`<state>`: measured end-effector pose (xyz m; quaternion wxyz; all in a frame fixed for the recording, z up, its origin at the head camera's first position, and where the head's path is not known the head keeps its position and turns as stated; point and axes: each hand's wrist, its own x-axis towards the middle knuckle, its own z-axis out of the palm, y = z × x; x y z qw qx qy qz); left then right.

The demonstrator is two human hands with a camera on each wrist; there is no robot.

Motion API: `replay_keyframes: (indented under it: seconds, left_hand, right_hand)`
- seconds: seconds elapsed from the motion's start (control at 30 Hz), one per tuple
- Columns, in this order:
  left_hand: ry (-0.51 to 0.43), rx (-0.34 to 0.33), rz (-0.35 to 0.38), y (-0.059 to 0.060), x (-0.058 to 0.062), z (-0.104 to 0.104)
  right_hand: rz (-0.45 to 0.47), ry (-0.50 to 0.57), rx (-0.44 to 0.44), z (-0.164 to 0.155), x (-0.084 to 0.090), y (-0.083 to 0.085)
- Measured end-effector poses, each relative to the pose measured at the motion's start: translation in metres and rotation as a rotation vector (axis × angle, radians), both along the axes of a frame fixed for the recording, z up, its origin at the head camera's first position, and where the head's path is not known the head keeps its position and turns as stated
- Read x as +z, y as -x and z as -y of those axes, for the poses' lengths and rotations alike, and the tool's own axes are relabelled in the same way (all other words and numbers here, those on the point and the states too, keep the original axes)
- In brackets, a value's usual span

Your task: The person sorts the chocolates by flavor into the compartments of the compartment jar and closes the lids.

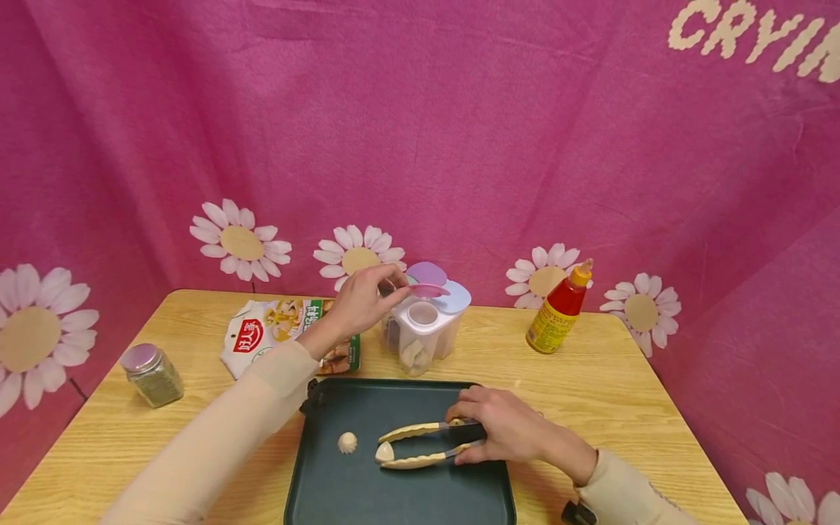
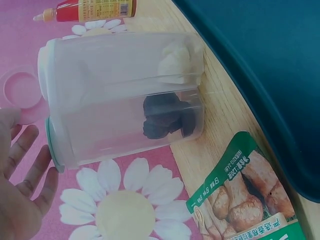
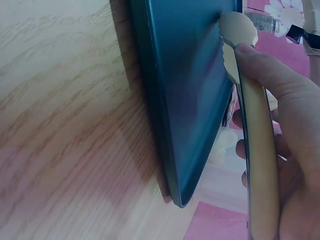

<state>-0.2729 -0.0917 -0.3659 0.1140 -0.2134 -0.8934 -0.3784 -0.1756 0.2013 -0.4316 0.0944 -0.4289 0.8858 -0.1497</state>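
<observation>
My left hand (image 1: 369, 299) pinches the edge of a raised pink lid (image 1: 429, 291) on a clear divided storage container (image 2: 115, 65). Below that lid a round opening shows, and pale pieces (image 1: 415, 356) lie at the bottom. Dark pieces (image 2: 165, 115) sit in the neighbouring compartment. Over the dark tray (image 1: 341, 503), my right hand (image 1: 505, 426) grips tongs (image 1: 420, 461) with their arms spread. A small pale piece (image 1: 384, 453) is between the tong tips, by the lower arm; whether it is clamped I cannot tell. Another pale, ridged piece (image 1: 347, 442) lies left of them.
A food packet (image 1: 262, 328) lies behind the tray, partly hidden by my left arm. The spice jar (image 1: 153, 375) stands at the left, and a red sauce bottle (image 1: 558, 310) at the back right. Behind the wooden table (image 1: 590, 408) hangs a pink curtain (image 1: 459, 146).
</observation>
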Motion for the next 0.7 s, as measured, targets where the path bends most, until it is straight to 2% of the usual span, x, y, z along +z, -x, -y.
replay_keyframes:
  seconds: [0.4,0.53,0.7]
  left_hand:
    - [0.006,-0.002,-0.006,-0.002,0.000,0.001]
    - [0.008,-0.003,-0.009,-0.001,-0.001,0.001]
    - [0.013,0.003,-0.005,-0.001,-0.001,0.001]
  right_hand:
    - [-0.060,0.055,-0.015,-0.014,0.006,-0.005]
    - [-0.101,0.077,-0.035,-0.023,0.015,-0.005]
    - [-0.185,0.107,-0.071,-0.034,0.035,-0.002]
